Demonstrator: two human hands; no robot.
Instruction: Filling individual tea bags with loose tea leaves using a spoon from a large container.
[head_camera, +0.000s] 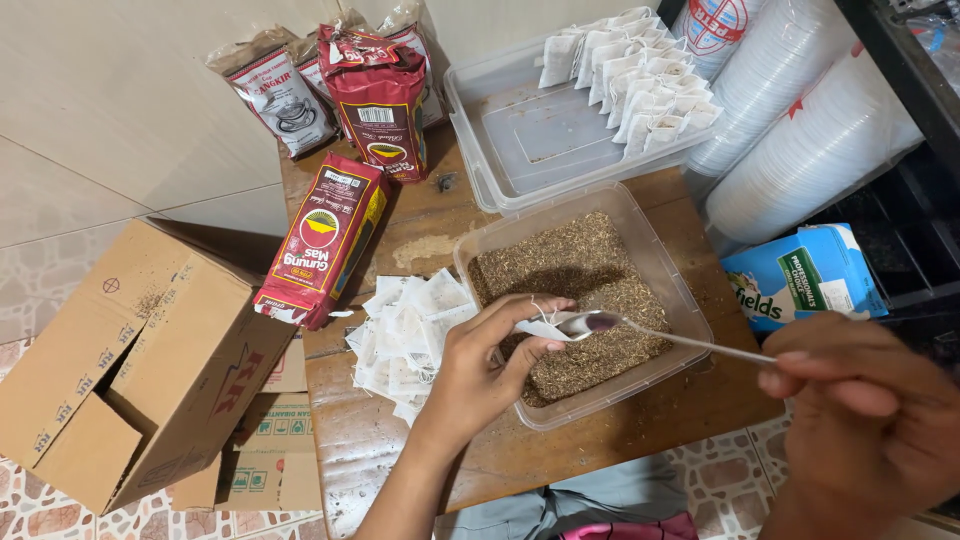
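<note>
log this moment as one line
left hand: holds small white paper filter bag | right hand: holds metal spoon at bag mouth | below: clear plastic tub

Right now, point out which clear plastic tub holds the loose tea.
The near tub, under both hands, is filled with brown loose tea; the far tub holds only white filled bags at its right end.

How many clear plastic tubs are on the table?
2: one tub of loose tea under the hands, one tub of filled bags behind it. More may be hidden.
</note>
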